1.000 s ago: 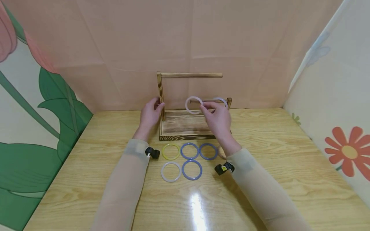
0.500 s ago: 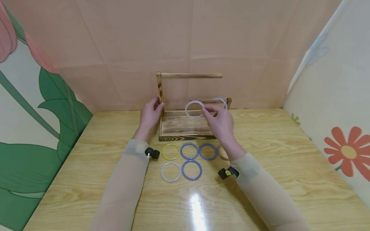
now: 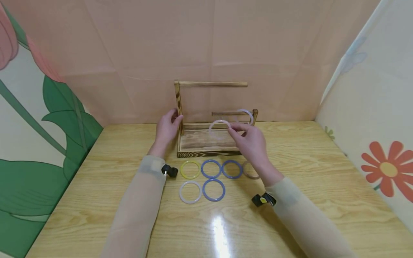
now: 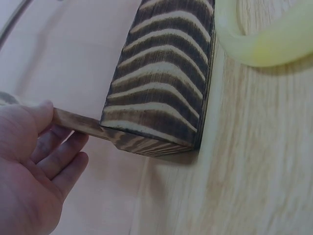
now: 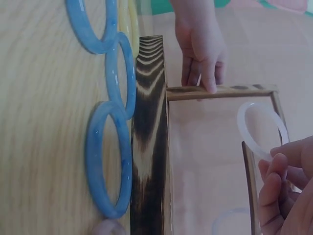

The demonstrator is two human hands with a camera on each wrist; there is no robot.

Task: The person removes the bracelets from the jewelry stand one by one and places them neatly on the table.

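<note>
Head view: the right hand point(image 3: 250, 139) pinches a white ring point(image 3: 220, 128) above the rack point(image 3: 206, 143) base, short of its low rod point(image 3: 226, 113); a loose pinch could drop it. Left wrist view: left hand point(image 4: 34, 166) fingers curl round the post point(image 4: 78, 125); slackening might tip the rack. Right wrist view: ring point(image 5: 257, 127) between fingertips point(image 5: 281, 164); a misaimed thread could knock the rod.

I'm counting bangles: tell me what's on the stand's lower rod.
One pale translucent bangle hangs on the lower rod near its right post. The right hand pinches another white bangle in front, partly hiding the rod.
</note>
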